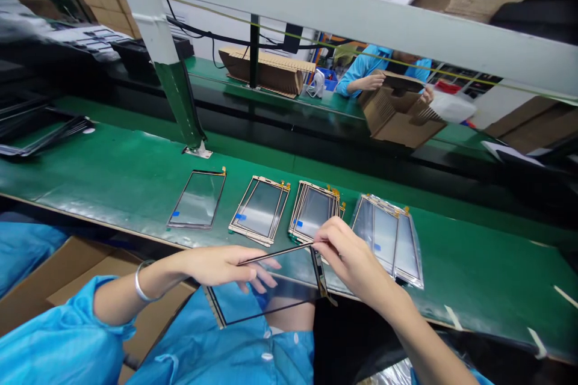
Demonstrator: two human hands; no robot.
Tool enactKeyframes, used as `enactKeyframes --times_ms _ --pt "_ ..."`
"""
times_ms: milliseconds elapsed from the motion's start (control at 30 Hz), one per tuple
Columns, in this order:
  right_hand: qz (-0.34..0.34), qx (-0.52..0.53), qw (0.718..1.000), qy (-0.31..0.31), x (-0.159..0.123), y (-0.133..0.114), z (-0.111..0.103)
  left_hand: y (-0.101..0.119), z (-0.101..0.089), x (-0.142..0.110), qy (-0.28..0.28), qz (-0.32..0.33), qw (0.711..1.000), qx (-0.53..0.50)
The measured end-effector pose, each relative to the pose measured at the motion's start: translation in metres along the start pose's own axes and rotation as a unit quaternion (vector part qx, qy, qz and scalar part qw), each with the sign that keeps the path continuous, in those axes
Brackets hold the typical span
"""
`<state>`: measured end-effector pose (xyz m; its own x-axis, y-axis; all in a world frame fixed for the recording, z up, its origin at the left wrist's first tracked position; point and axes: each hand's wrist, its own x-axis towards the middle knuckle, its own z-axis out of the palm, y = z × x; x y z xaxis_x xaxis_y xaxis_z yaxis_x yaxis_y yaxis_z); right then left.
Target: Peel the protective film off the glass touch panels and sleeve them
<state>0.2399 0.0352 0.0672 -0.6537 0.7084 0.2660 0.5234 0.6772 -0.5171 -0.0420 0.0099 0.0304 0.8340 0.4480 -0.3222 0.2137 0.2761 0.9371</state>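
A clear touch screen panel point(289, 280) with a black border and a flex cable point(326, 295) at its right end is tilted above my lap, in front of the bench edge. My right hand point(350, 252) pinches its upper right corner between thumb and fingers. At the upper left corner, my left hand point(221, 264) grips the panel, its fingers partly seen through the glass; the hand hides that corner. Beyond my hands lie a single panel point(198, 198), two stacks of panels point(261, 207) point(315, 210) with blue tabs, and panels in clear film point(383, 234).
The green bench point(112, 168) runs across the view, with a post point(174, 84) rising from it. Black frames point(40, 129) lie at the left. A co-worker point(374, 72) handles a cardboard box point(401, 111) across the bench. An open carton point(67, 283) stands at my left.
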Motion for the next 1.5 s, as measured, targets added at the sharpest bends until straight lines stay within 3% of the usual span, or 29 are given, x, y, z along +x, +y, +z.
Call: enactKeyframes --times_ms 133,300,433,500,600,700,800,933,1167,1367,1500 --pt "-0.028 -0.025 0.999 0.034 0.000 -0.001 -0.001 0.004 0.002 0.000 -0.001 0.006 1.000 0.011" --pt "-0.054 -0.097 0.994 0.023 -0.001 0.000 0.002 0.007 0.006 -0.001 0.012 0.003 0.999 0.032" --pt "-0.097 -0.140 0.983 0.075 -0.024 -0.003 0.007 0.001 -0.002 0.006 0.061 0.020 0.996 -0.062" --pt "-0.073 -0.112 0.986 0.099 -0.042 -0.005 0.006 -0.003 -0.009 0.011 0.091 0.037 0.989 -0.112" --pt "0.025 -0.096 0.988 0.117 -0.065 -0.003 0.000 -0.005 -0.012 0.019 0.086 0.045 0.987 -0.127" --pt "0.082 -0.223 0.964 0.121 -0.069 0.001 -0.003 -0.001 -0.004 0.026 0.047 0.024 0.995 -0.090" --pt "0.079 -0.304 0.935 0.161 -0.055 0.003 -0.001 0.005 0.008 0.028 0.029 0.016 0.999 -0.035" --pt "0.033 -0.203 0.960 0.187 -0.037 -0.001 0.001 0.009 0.018 0.027 0.019 0.031 0.999 -0.004" --pt "-0.010 -0.072 0.992 0.102 -0.028 -0.007 -0.005 0.012 0.023 0.018 0.022 0.048 0.998 0.027" --pt "-0.024 -0.084 0.993 0.075 -0.022 -0.010 -0.011 0.011 0.025 0.014 0.017 0.074 0.996 0.053" --pt "-0.079 -0.166 0.977 0.103 -0.028 -0.009 -0.004 0.009 0.023 0.017 0.025 0.055 0.998 0.003"
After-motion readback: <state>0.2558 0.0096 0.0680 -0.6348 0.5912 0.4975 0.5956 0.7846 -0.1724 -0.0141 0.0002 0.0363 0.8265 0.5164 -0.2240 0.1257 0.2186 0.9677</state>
